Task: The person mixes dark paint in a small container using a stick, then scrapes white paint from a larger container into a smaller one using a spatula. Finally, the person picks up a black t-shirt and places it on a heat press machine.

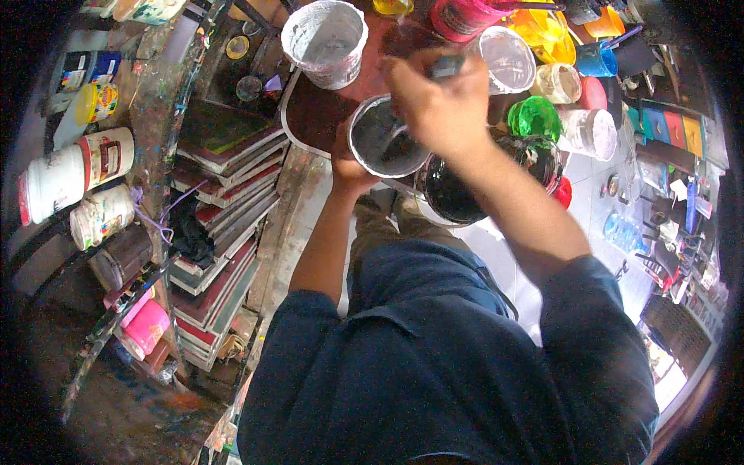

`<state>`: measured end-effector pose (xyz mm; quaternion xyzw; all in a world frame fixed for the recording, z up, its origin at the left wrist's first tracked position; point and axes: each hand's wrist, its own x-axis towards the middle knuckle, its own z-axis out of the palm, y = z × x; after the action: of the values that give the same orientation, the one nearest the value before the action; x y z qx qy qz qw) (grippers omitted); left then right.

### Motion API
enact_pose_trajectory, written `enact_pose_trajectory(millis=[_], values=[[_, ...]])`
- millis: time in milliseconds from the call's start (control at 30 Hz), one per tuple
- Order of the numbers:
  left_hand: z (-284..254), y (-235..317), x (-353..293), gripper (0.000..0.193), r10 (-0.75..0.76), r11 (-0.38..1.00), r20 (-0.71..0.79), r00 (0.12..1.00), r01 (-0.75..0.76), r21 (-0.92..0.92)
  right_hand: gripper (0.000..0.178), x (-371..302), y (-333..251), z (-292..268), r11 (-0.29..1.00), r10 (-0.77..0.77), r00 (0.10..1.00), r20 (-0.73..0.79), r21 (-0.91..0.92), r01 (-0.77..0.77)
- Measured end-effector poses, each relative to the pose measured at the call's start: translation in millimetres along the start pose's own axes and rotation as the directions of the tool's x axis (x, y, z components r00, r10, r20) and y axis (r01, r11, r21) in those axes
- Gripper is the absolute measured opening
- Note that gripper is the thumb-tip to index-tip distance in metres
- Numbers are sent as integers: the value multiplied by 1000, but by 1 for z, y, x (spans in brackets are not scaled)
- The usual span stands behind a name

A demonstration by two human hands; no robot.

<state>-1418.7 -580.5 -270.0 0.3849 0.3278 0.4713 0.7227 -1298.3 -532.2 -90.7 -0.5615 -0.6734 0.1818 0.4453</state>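
My left hand (350,168) grips the side of a round plastic tub (377,147) and tilts its mouth toward me. The inside of the tub is coated dark grey, with a paler rim. Over the tub's right edge, my closed right hand (442,105) is smeared by motion. A dark, blunt-ended handle (447,68) sticks out of the top of that fist; its lower end is hidden, so the tool's kind cannot be made out. Just below and right, partly behind my right forearm, stands a larger bucket (457,190) with glossy black inside and on its rim.
A white tub (325,46) smeared with grey stands on the reddish-brown tabletop (310,116). Pink (465,17), yellow (542,35) and green (535,118) paint containers crowd the right side, beside several whitish ones. Framed screens (225,201) are stacked at left, near jars on a shelf.
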Motion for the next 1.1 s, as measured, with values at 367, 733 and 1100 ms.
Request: enact_pose_trajectory(millis=[367,733,1100], values=[[-3,3,4,58,-236,652,102,966,235,-721,6,-33,-10,-24,983,-29,991,131,186,4],[-22,-24,7,81,69,982,-88,994,-51,184,15,-20,-6,-31,943,83,991,103,314,-112],[3,17,9,60,-40,949,104,994,70,-306,35,-9,-2,-10,849,298,944,-140,490,-196]])
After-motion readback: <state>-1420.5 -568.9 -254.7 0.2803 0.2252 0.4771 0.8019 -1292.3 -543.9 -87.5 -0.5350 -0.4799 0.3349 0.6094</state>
